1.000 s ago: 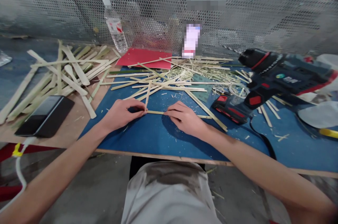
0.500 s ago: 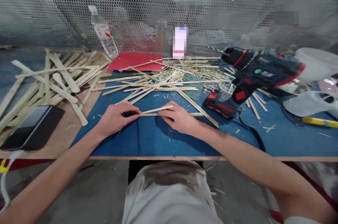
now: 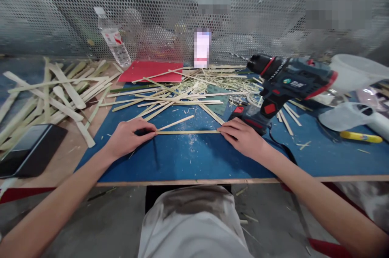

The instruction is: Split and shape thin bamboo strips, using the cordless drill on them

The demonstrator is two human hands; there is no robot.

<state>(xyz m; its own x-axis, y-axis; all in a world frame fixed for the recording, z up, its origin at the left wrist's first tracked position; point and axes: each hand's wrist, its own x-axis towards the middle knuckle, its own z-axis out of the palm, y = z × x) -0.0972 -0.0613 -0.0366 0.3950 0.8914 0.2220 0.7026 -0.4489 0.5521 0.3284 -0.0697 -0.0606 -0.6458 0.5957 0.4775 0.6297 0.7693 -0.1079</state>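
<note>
A thin bamboo strip (image 3: 188, 132) stretches level between my two hands, low over the blue mat (image 3: 182, 160). My left hand (image 3: 130, 138) pinches its left end between thumb and fingers. From that same pinch a second, shorter-looking strip (image 3: 178, 122) sticks out, slanting up to the right. My right hand (image 3: 243, 136) is closed on the right end of the level strip, just in front of the cordless drill's battery. Where the two strips meet is hidden by my left fingertips.
Several loose strips (image 3: 170, 99) and shavings lie behind my hands. Wider bamboo slats (image 3: 67, 104) and a black box-like device (image 3: 33, 148) are at left. The cordless drill (image 3: 282, 79) stands at right, near a yellow-handled tool (image 3: 361, 136). A bottle (image 3: 114, 41) and phone (image 3: 202, 49) lean at the back.
My right hand has moved right along the level strip to its end, uncovering more of it and leaving the slanted strip's tip. My left hand keeps its pinch. The view has shifted slightly.
</note>
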